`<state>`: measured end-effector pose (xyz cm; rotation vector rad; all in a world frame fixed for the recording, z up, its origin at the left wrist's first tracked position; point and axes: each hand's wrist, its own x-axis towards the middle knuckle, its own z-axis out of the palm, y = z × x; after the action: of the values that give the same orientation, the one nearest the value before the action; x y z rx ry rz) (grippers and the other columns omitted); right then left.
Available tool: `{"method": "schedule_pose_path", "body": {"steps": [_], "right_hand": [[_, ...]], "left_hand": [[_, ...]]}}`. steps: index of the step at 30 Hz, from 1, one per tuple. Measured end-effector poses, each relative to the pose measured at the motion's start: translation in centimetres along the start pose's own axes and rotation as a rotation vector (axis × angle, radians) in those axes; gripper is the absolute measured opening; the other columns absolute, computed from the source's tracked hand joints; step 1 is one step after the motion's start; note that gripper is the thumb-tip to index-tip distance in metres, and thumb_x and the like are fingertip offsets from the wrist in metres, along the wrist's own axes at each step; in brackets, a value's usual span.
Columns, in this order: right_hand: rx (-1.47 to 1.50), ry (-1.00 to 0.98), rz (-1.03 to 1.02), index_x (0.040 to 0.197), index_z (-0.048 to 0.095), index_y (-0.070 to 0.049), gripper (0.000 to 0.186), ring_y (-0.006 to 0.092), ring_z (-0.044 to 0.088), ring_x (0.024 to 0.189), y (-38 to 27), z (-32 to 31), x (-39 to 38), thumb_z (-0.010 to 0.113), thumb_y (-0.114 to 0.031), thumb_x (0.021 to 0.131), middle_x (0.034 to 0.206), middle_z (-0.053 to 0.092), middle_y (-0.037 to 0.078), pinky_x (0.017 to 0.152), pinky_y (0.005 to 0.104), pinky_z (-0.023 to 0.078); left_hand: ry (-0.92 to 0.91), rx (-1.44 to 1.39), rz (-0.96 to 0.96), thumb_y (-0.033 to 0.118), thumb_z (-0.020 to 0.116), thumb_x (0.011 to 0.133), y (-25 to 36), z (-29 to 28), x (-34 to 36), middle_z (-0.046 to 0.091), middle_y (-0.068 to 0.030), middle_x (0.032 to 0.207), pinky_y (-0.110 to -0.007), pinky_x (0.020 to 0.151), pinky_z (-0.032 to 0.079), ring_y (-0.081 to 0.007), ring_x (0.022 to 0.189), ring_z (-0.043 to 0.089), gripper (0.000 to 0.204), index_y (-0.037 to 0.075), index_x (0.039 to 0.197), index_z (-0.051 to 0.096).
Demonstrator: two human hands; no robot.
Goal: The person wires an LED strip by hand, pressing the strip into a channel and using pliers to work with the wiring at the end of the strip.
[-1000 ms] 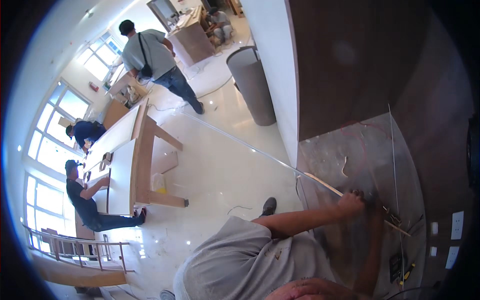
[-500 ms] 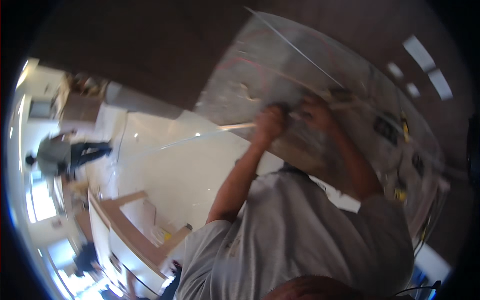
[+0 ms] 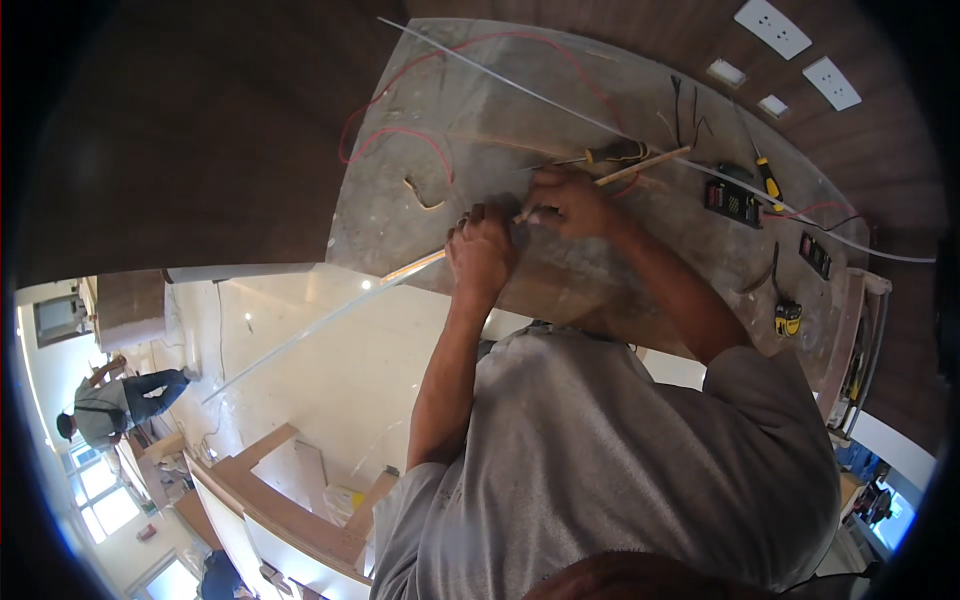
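Note:
My left hand (image 3: 480,250) is closed around a long thin pale strip (image 3: 310,333), which reaches out past the table edge to the lower left. Close beside it, my right hand (image 3: 570,203) is bent in a pinch at the strip's near end; what its fingers hold is too small and hidden to name. Beyond the right hand, a thin wood-coloured stick (image 3: 645,166) runs away to the right. A yellow-and-black screwdriver (image 3: 618,152) lies just past that hand. Left of both hands is a short bent yellowish piece (image 3: 422,196).
Another long pale strip (image 3: 510,78) crosses the worn grey table (image 3: 400,235). Red wire (image 3: 500,36) loops at the back. To the right lie a second screwdriver (image 3: 768,185), black packs (image 3: 733,203) and a tape measure (image 3: 788,317). Another person (image 3: 110,408) stands far left.
The view has shifted and sharpened, bringing the wall sockets and the table's back fully into sight. Both hands stay close together, now lower and further left in the picture.

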<state>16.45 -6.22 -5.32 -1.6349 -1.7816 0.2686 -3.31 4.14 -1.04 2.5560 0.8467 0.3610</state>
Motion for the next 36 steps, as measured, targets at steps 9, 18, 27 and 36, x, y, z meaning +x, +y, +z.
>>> {"method": "schedule_pose_path", "body": {"steps": [9, 18, 27, 36], "right_hand": [[-0.107, -0.003, -0.061, 0.093, 0.072, -0.013, 0.019, 0.0300, 0.064, 0.104, 0.1, 0.2, 0.0, 0.080, -0.023, 0.079, 0.102, 0.065, 0.005, 0.092, 0.0467, 0.051], [-0.094, -0.011, 0.018, 0.094, 0.074, -0.014, 0.016, 0.0294, 0.063, 0.109, -0.5, -0.2, 0.0, 0.078, -0.020, 0.080, 0.103, 0.064, 0.004, 0.097, 0.0459, 0.050], [-0.071, -0.104, 0.090, 0.096, 0.076, -0.014, 0.016, 0.0292, 0.064, 0.110, -1.9, -0.3, 1.5, 0.076, -0.019, 0.081, 0.106, 0.067, 0.006, 0.097, 0.0468, 0.051], [-0.405, -0.562, 0.073, 0.087, 0.080, -0.013, 0.012, 0.0366, 0.075, 0.096, -4.0, -1.0, 7.8, 0.074, -0.016, 0.076, 0.096, 0.079, 0.012, 0.083, 0.0494, 0.058]], "left_hand": [[-0.077, -0.105, -0.039, 0.021, 0.069, 0.090, -1.1, 0.0, 0.7, 0.073, -0.0203, 0.101, -0.057, 0.083, 0.056, -0.0446, 0.096, 0.071, 0.016, 0.009, 0.102, 0.070], [-0.082, -0.075, -0.203, 0.023, 0.070, 0.089, 0.1, -1.1, 1.2, 0.075, -0.0223, 0.103, -0.057, 0.088, 0.056, -0.0459, 0.102, 0.071, 0.018, 0.010, 0.099, 0.076], [-0.197, 0.092, -0.349, 0.037, 0.073, 0.089, -0.8, 0.2, 1.8, 0.074, -0.0266, 0.119, -0.056, 0.100, 0.054, -0.0491, 0.114, 0.069, 0.038, 0.011, 0.117, 0.072], [-0.240, 0.016, -0.390, 0.043, 0.075, 0.086, -1.0, -0.1, 2.4, 0.072, -0.0307, 0.122, -0.055, 0.103, 0.054, -0.0481, 0.118, 0.069, 0.054, 0.002, 0.120, 0.069]]}}
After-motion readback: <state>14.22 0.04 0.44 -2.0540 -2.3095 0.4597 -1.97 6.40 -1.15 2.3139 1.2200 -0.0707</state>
